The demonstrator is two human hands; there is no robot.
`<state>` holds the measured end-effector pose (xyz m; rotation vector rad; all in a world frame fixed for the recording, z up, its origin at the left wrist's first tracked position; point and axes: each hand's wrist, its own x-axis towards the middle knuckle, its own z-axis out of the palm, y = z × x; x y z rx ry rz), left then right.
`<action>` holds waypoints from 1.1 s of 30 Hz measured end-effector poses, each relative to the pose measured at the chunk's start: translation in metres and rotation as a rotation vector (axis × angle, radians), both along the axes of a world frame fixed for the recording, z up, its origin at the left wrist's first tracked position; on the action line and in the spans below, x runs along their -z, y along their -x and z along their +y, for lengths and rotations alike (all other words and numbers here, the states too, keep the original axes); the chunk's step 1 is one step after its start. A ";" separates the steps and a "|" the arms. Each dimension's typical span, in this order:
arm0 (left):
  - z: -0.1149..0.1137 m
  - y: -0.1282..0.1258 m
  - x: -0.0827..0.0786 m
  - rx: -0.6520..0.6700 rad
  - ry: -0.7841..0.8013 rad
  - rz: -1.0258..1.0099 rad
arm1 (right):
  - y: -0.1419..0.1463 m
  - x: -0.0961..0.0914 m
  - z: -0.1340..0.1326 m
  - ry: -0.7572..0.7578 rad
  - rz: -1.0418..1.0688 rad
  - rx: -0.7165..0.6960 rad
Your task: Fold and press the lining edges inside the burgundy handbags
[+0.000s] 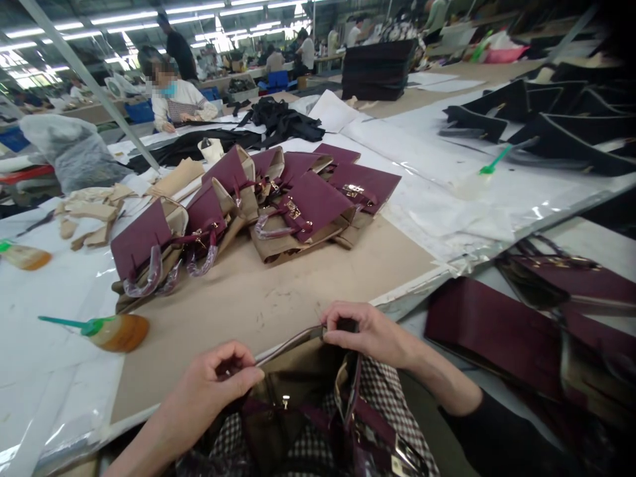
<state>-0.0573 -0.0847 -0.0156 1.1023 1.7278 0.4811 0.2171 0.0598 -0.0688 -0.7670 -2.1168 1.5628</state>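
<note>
A burgundy handbag (298, 368) with an olive-brown lining lies across my lap, its mouth turned up toward me. My left hand (218, 377) pinches the left end of the bag's pale upper edge between thumb and fingers. At the other end of that edge, my right hand (365, 331) grips it the same way, thumb below and fingers curled over. Gold hardware (405, 457) shows on the bag near my lap. The bag's lower part is out of sight below the frame.
Several burgundy bag pieces with wrapped handles (293, 205) lie on the table ahead. A glue bottle (119, 332) with a green nozzle lies left. More burgundy bags (491, 331) are at right. A black stack (377, 69) stands farther back; a masked person (179, 103) works across the table.
</note>
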 end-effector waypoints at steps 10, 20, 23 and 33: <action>0.018 -0.007 -0.002 0.155 0.049 0.050 | 0.008 0.007 -0.004 -0.157 -0.169 0.167; 0.027 -0.012 -0.009 0.270 -0.002 0.016 | 0.014 0.006 -0.022 -0.297 -0.308 0.348; 0.043 -0.021 -0.014 0.329 0.038 -0.033 | 0.012 0.004 -0.024 -0.286 -0.315 0.383; 0.072 -0.042 -0.007 0.592 -0.091 0.254 | 0.008 -0.002 -0.028 -0.267 -0.329 0.412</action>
